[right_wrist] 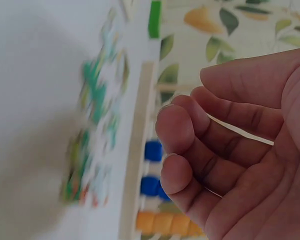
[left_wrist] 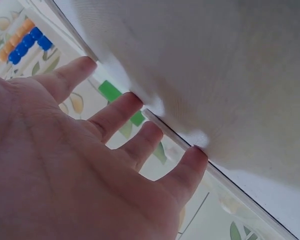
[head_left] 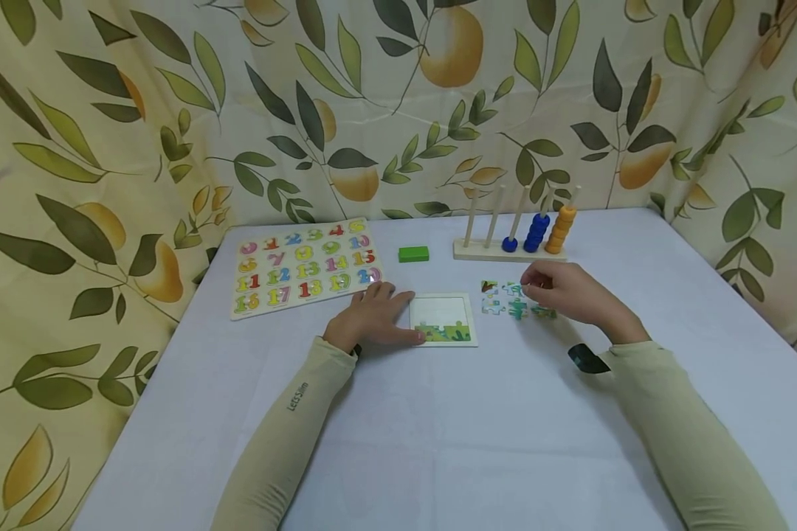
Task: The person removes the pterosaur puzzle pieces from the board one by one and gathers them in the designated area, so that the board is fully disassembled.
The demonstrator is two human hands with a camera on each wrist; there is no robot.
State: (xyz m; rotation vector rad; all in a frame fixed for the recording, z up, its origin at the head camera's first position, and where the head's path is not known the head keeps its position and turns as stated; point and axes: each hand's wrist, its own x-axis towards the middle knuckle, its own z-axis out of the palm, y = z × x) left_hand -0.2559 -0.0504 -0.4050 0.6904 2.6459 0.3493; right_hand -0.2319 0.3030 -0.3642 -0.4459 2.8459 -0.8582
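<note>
A small white puzzle frame (head_left: 439,296) lies on the cloth, its lower part filled with green grassy pieces (head_left: 448,333). My left hand (head_left: 375,317) rests flat at the frame's left side with fingers spread, the thumb at its lower left corner. To the right of the frame lie several loose puzzle pieces (head_left: 494,306) in rows. My right hand (head_left: 574,295) hovers over the right end of these pieces, its fingers loosely bent. In the right wrist view, nothing shows between its thumb and fingers (right_wrist: 175,127). Part of the loose pieces is hidden under that hand.
A number puzzle board (head_left: 292,299) lies at the left, close to my left fingertips. Behind the frame sits a green block (head_left: 414,254). A wooden peg stand (head_left: 478,252) with blue beads (head_left: 536,232) and orange beads (head_left: 561,230) stands at the back right, before a leaf-patterned curtain (head_left: 398,133).
</note>
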